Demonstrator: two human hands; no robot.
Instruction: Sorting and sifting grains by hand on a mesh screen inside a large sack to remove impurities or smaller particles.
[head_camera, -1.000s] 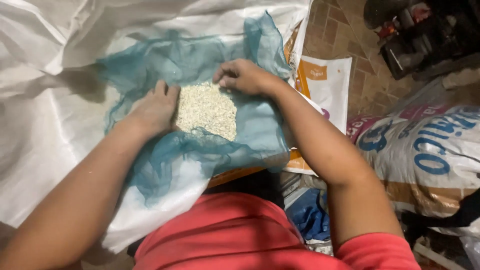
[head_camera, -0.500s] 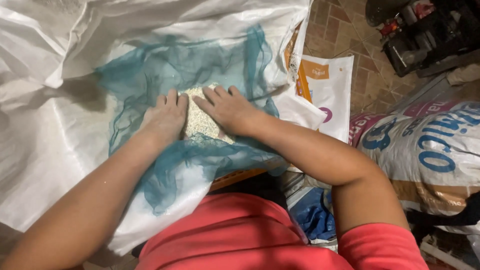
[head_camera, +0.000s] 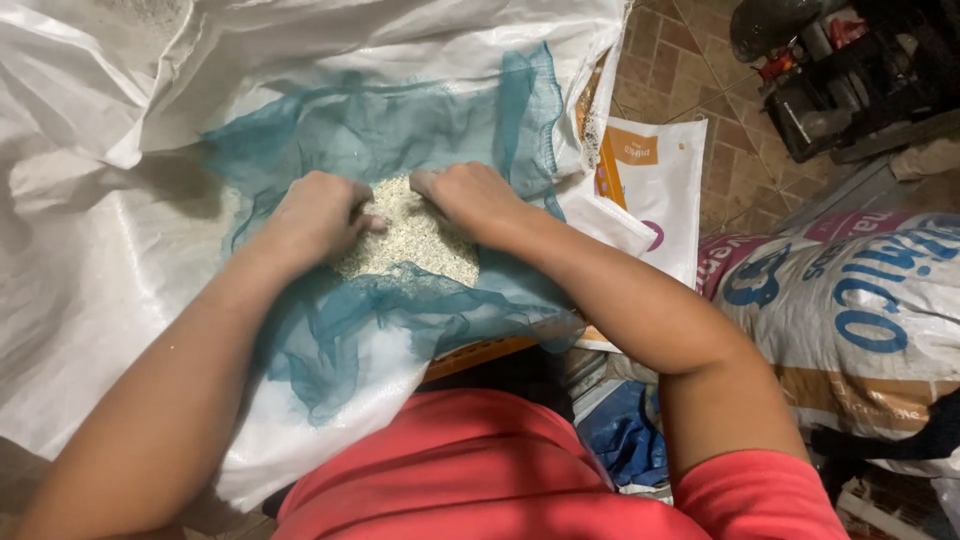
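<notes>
Wearing red shirt (head_camera: 480, 470), person leans over work. Left hand (head_camera: 315, 215) curled loosely, fingertips dug into pale grain pile (head_camera: 415, 240); right hand (head_camera: 470, 198) cupped on pile's far edge, nothing gripped. Step in hand looks like gathering grain toward centre of teal mesh cloth (head_camera: 400, 120); next move likely calls for both palms drawing inward together. Cloth lies on white woven sheet (head_camera: 90, 260). Beyond: printed sack (head_camera: 850, 300), tiled floor (head_camera: 690, 70).
</notes>
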